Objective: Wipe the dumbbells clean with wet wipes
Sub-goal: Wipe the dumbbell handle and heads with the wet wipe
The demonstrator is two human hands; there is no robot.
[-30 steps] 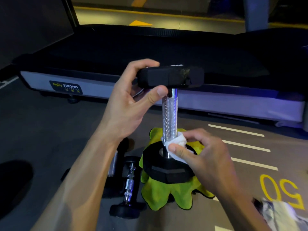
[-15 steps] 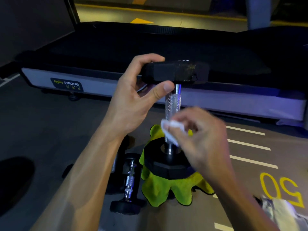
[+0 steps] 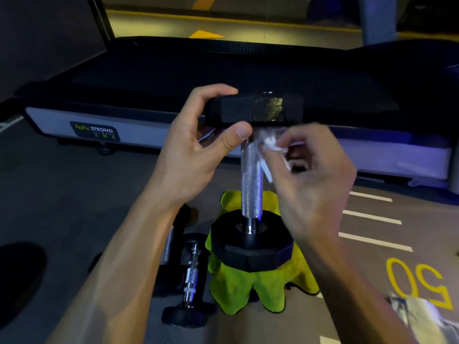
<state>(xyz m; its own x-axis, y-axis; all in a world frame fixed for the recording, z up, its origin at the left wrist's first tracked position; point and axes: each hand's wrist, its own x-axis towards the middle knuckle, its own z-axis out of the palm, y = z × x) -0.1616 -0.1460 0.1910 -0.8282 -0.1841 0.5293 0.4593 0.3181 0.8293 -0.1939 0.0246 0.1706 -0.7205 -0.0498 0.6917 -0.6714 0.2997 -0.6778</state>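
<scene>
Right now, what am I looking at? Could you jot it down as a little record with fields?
place: gym floor beside a treadmill
main object: dumbbell standing on end on a green cloth
left hand: grips the dumbbell's top head
right hand: pinches a white wet wipe at the upper end of the knurled handle
nearby: smaller dumbbells lying on the floor left of the cloth
floor marking: yellow "50"

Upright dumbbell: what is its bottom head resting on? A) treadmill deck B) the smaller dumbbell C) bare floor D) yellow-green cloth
D: the upright dumbbell stands with its lower head on the yellow-green cloth, which spreads out beneath it on the floor.
</scene>
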